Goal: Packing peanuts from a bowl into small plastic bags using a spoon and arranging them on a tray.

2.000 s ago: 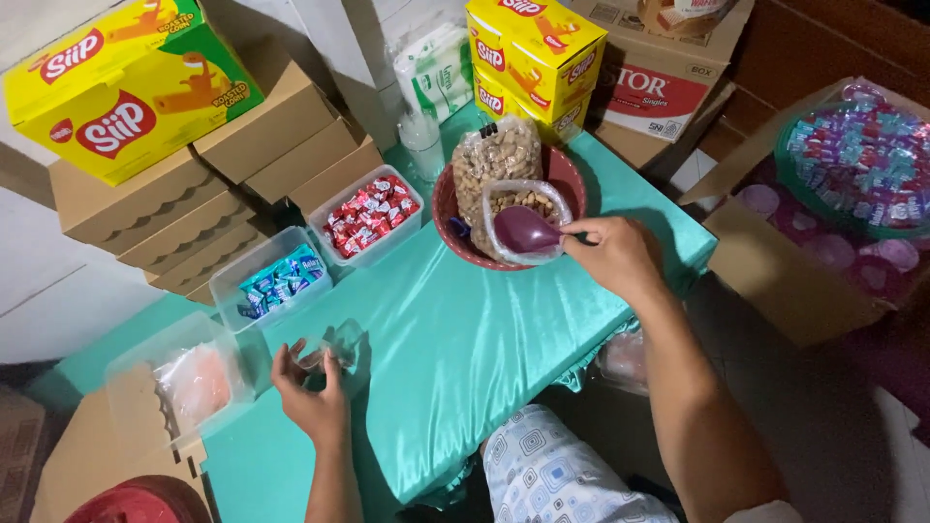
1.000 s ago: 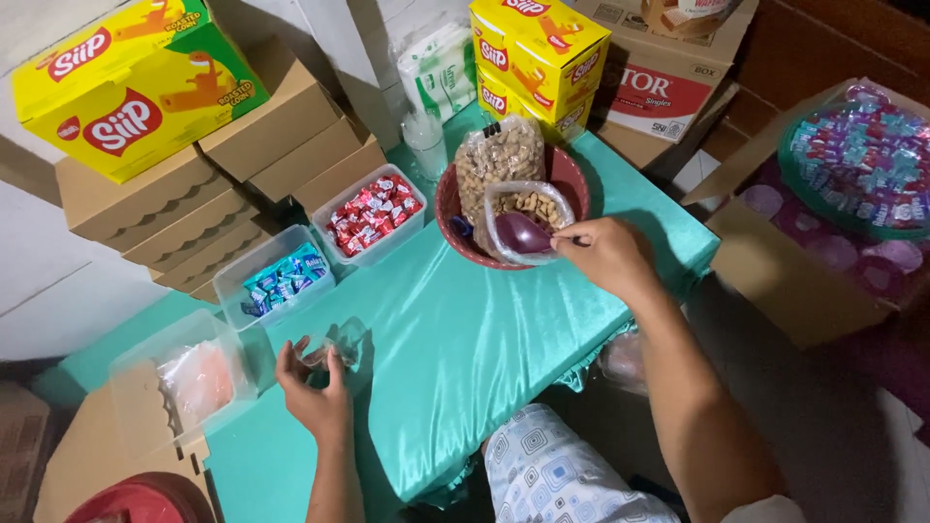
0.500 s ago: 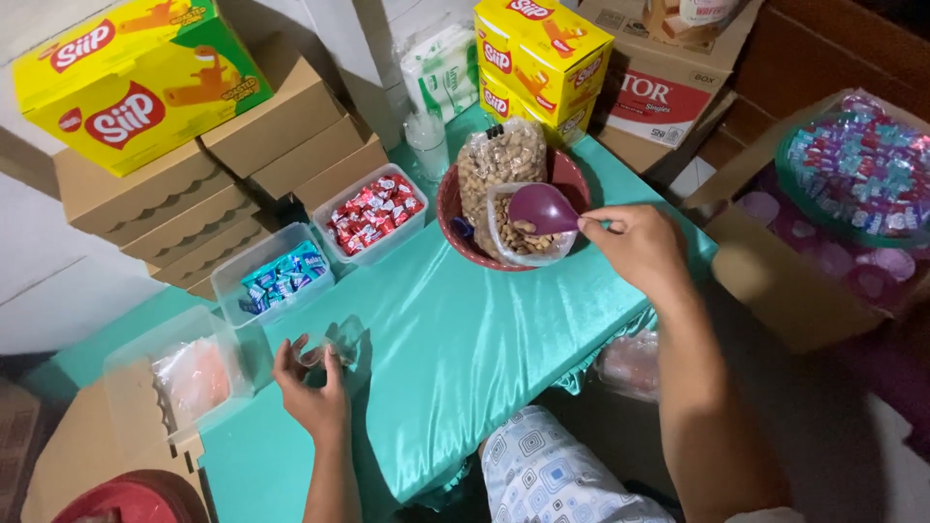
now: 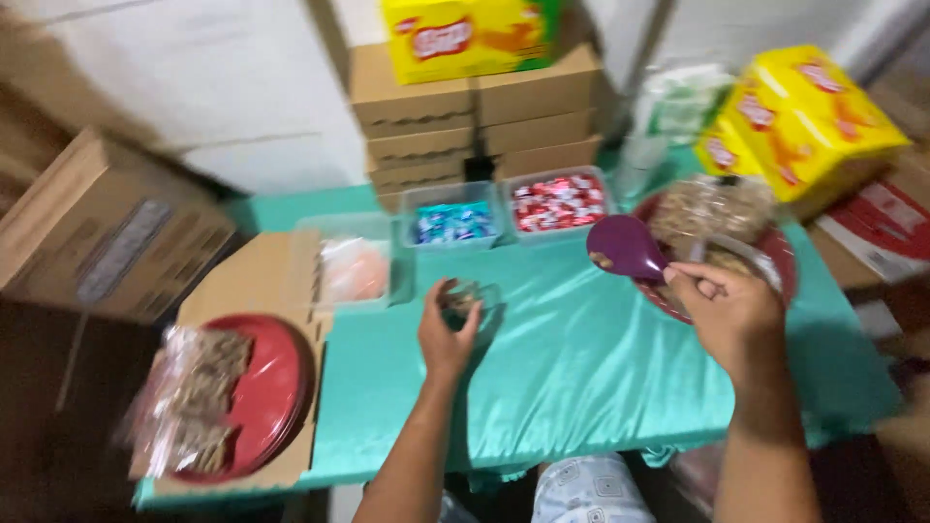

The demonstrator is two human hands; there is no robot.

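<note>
My right hand (image 4: 728, 315) holds a purple scoop (image 4: 626, 248) lifted above the teal table cloth (image 4: 572, 373), just left of a red bowl (image 4: 783, 260) with a clear bag of brown snack mix (image 4: 715, 209) in it. My left hand (image 4: 445, 337) grips a small clear bag or cup (image 4: 467, 298) standing on the cloth near the table's middle. The scoop hangs to the right of and slightly above that small bag. The picture is blurred by motion.
Clear tubs hold blue sweets (image 4: 451, 223), red sweets (image 4: 558, 201) and pale pink pieces (image 4: 351, 268). A red plate with filled clear bags (image 4: 221, 397) sits at the left on cardboard. Brown boxes (image 4: 473, 126) and yellow cartons (image 4: 802, 118) stand behind.
My right hand lifted the purple scoop out of the red bowl and carried it left toward my left hand. The view swung left, revealing the red plate of bags.
</note>
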